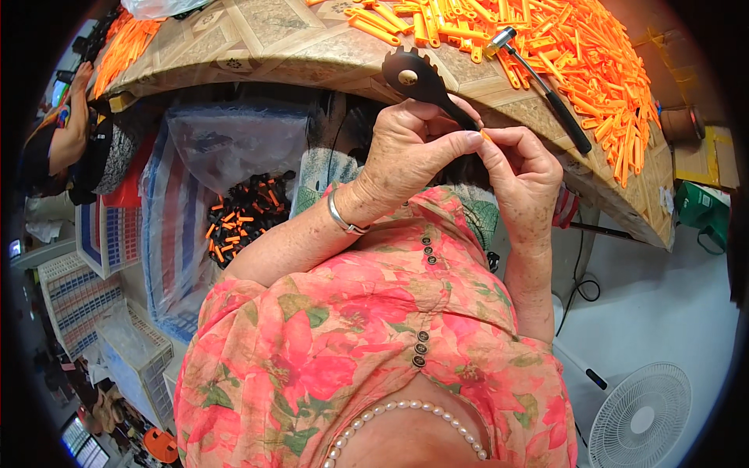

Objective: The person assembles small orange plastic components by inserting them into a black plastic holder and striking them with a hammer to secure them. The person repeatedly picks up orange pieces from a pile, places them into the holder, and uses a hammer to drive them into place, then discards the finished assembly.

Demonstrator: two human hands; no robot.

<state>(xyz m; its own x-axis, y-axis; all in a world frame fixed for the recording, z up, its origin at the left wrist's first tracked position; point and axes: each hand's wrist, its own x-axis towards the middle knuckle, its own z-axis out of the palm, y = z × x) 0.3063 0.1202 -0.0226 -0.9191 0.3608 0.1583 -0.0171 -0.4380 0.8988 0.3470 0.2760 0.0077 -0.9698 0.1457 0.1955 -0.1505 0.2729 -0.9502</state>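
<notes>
Black plastic is showing above the left hand (409,152), which is gripping the handle of a slotted pasta spoon (417,78) whose long axis is running from the fingers up and to the left, its toothed head pointing toward the bench (296,47). The right hand (521,168) is pinching a small orange piece (485,135) against that handle end, so this fitting looks to be under way, not finished. Beyond, a large heap of orange handle parts (577,54) is lying on the bench beside a hammer (542,86), suggesting much work is left, while finished black-and-orange pieces (246,214) are sitting in a bag below.
</notes>
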